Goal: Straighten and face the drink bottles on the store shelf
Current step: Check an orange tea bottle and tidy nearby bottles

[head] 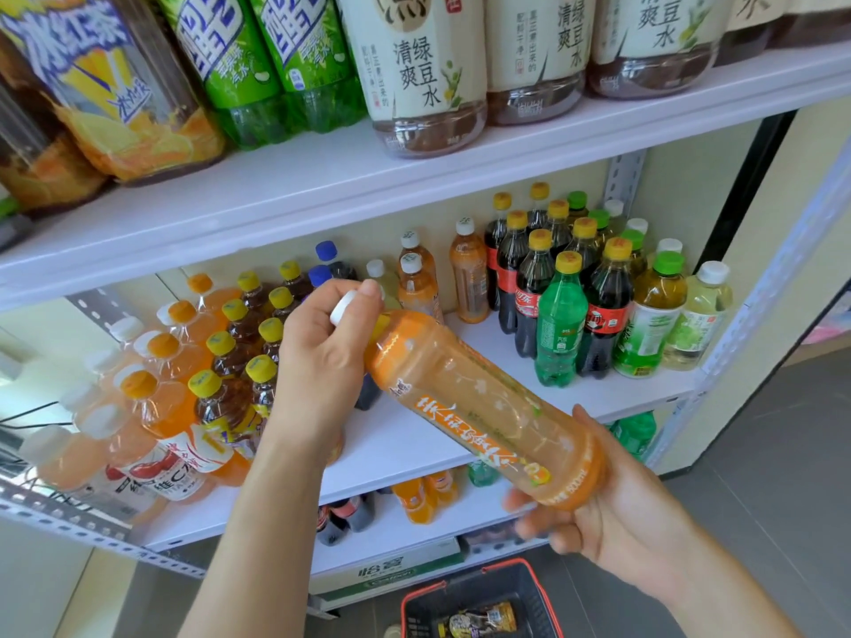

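Note:
I hold an orange-labelled drink bottle [479, 407] tilted nearly flat in front of the middle shelf [405, 444]. My left hand [322, 356] grips its white cap and neck. My right hand [612, 513] cups and grips its base from below. Behind it on the shelf stand three similar orange bottles [469, 274] with white caps. To the right are cola bottles [529, 287], green soda bottles [559, 324] and green tea bottles [654, 315]. To the left are yellow-capped tea bottles [230, 356] and orange juice bottles [156, 407].
The upper shelf [322, 177] carries large bottles close above my hands. A lower shelf [405, 527] holds more bottles and a carton. A red-rimmed basket [479, 605] with one item sits on the floor below. The shelf's bare front stretch lies under the held bottle.

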`<state>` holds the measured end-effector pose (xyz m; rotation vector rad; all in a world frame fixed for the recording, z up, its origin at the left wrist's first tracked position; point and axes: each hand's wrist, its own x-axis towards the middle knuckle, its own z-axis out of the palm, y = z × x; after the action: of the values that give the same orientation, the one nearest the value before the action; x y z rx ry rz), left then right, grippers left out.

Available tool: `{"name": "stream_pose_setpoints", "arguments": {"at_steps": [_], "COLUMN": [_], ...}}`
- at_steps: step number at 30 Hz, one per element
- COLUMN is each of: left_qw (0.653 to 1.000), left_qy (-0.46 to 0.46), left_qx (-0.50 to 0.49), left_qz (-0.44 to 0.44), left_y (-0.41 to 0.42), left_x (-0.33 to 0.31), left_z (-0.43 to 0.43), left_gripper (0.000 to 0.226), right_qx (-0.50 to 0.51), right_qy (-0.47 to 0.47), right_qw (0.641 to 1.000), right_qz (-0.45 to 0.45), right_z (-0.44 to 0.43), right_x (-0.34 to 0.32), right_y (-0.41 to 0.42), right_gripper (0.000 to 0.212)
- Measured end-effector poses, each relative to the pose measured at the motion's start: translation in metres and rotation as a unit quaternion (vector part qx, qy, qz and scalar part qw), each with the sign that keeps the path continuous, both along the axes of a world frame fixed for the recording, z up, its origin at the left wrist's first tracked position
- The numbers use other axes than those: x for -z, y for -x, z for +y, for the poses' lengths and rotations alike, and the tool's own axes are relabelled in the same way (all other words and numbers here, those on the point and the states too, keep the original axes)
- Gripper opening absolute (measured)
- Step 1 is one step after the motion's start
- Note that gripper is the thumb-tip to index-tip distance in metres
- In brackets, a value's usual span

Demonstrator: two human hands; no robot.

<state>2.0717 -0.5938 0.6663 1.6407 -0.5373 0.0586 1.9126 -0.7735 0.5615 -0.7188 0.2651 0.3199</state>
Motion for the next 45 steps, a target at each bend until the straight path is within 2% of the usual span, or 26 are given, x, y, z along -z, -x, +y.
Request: {"name": "stream_pose_setpoints", "arguments": {"at_steps": [3,6,8,10,14,19,24,27,30,34,37,38,41,43,45], "left_qw": [0.999,0.999,0.998,0.996,0.993,0.995,0.997,0.998,0.997,0.994,0.992,0.99,0.975,0.974,0.978], "left_qy": [-0.003,-0.005,0.009,0.038,0.029,0.011,-0.031,-0.051,-0.071,-0.106,-0.12,-0.134,-0.219,-0.212,-0.198], "left_qx": [-0.026,-0.049,-0.037,0.015,0.075,0.065,0.054,0.018,-0.016,-0.035,-0.034,-0.032,-0.01,0.026,0.04], "left_qz": [-0.018,0.004,0.041,0.083,0.09,0.08,0.053,0.021,-0.015,-0.015,0.003,0.013,0.046,0.075,0.057], "left_y": [-0.002,-0.004,-0.006,-0.007,-0.009,-0.009,-0.01,-0.011,-0.012,-0.018,-0.026,-0.029,-0.039,-0.04,-0.041], "left_x": [0.002,0.006,0.007,0.005,0.002,0.005,0.004,0.003,0.003,0.01,0.017,0.018,0.022,0.025,0.025], "left_z": [-0.002,-0.004,-0.001,0.003,0.003,-0.001,-0.005,-0.009,-0.013,-0.013,-0.008,-0.006,0.0,0.001,-0.002], "left_gripper": [0.033,0.036,0.035,0.029,0.022,0.027,0.032,0.034,0.034,0.033,0.034,0.036,0.052,0.053,0.05], "right_qx": [0.064,0.108,0.116,0.093,0.014,0.009,0.005,-0.005,0.037,0.084,0.145,0.159,0.19,0.206,0.196], "right_qy": [0.04,0.113,0.114,0.099,0.075,0.066,0.022,0.022,0.019,0.057,0.053,0.076,0.251,0.342,0.418], "right_qw": [0.995,0.983,0.983,0.989,0.995,0.995,0.997,0.999,0.999,0.995,0.987,0.983,0.949,0.916,0.886], "right_qz": [-0.061,-0.093,-0.088,-0.061,0.056,0.068,0.069,0.034,0.008,-0.023,-0.042,-0.045,-0.031,-0.032,-0.038], "right_z": [0.0,-0.002,-0.003,-0.003,-0.001,0.0,-0.003,-0.001,0.0,-0.001,0.0,0.002,0.009,0.012,0.014], "right_x": [0.001,0.002,0.0,-0.002,-0.001,0.006,0.012,0.015,0.019,0.024,0.029,0.029,0.028,0.03,0.036], "right_y": [-0.003,-0.002,-0.002,-0.003,-0.004,-0.006,-0.008,-0.01,-0.012,-0.012,-0.015,-0.017,-0.025,-0.032,-0.039], "right_gripper": [0.061,0.068,0.068,0.058,0.081,0.093,0.081,0.072,0.06,0.046,0.047,0.051,0.064,0.069,0.071]}}
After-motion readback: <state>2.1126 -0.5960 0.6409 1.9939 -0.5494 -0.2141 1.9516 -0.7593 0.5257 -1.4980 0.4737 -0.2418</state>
